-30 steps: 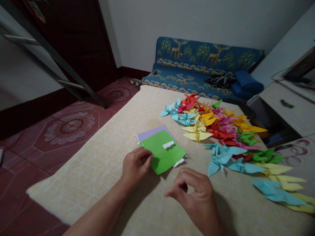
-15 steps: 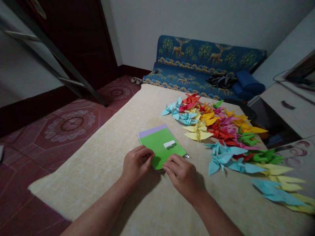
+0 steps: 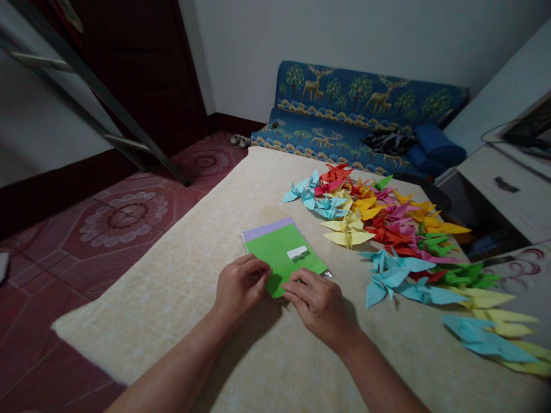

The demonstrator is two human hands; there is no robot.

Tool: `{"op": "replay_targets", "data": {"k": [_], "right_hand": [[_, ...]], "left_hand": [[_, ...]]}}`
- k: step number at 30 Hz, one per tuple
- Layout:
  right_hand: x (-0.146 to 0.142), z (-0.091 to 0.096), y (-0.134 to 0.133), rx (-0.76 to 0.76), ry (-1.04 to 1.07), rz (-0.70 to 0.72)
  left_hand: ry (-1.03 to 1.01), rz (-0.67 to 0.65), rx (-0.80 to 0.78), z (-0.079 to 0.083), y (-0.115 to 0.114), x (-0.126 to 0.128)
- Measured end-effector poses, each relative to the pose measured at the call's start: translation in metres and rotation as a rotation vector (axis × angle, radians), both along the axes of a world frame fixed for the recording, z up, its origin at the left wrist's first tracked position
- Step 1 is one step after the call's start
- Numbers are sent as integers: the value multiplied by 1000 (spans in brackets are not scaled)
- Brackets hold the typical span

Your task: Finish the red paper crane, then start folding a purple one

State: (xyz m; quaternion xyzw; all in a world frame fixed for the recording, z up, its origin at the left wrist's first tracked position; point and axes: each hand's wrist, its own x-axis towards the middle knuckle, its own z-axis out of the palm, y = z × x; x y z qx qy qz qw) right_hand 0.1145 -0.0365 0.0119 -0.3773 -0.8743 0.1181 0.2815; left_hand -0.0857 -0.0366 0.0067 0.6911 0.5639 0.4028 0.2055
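Note:
A clear packet of coloured paper (image 3: 279, 249) lies on the beige table (image 3: 189, 246), a green sheet on top and a lilac one showing at its far edge, with a small white sticker on the green. My left hand (image 3: 239, 285) pinches the packet's near left edge. My right hand (image 3: 318, 304) has its fingertips on the near right edge of the same packet. Both hands rest low on the table surface.
A spread of several folded paper cranes (image 3: 387, 241) in blue, yellow, red, pink and green covers the table's right side. Beyond the table stands a blue patterned sofa (image 3: 357, 120). A white drawer cabinet (image 3: 503, 189) is at right, red tiled floor (image 3: 120, 212) at left.
My right hand, hovering loosely above the table a second ago, has come forward and down onto the packet's near right edge. My left hand has kept its hold.

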Motion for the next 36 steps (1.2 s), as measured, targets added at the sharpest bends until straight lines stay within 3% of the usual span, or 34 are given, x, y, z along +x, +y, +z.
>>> {"op": "replay_targets", "data": {"k": [19, 24, 30, 36], "right_hand": [[-4, 1, 10, 35, -87, 61], [-8, 3, 9, -70, -27, 9], [-7, -3, 11, -325, 195, -72], [-8, -14, 14, -410, 308, -102]], "left_hand": [[30, -36, -11, -1, 0, 0], [22, -44, -20, -1, 0, 1], [27, -59, -35, -1, 0, 2], [48, -67, -56, 0, -1, 2]]}}
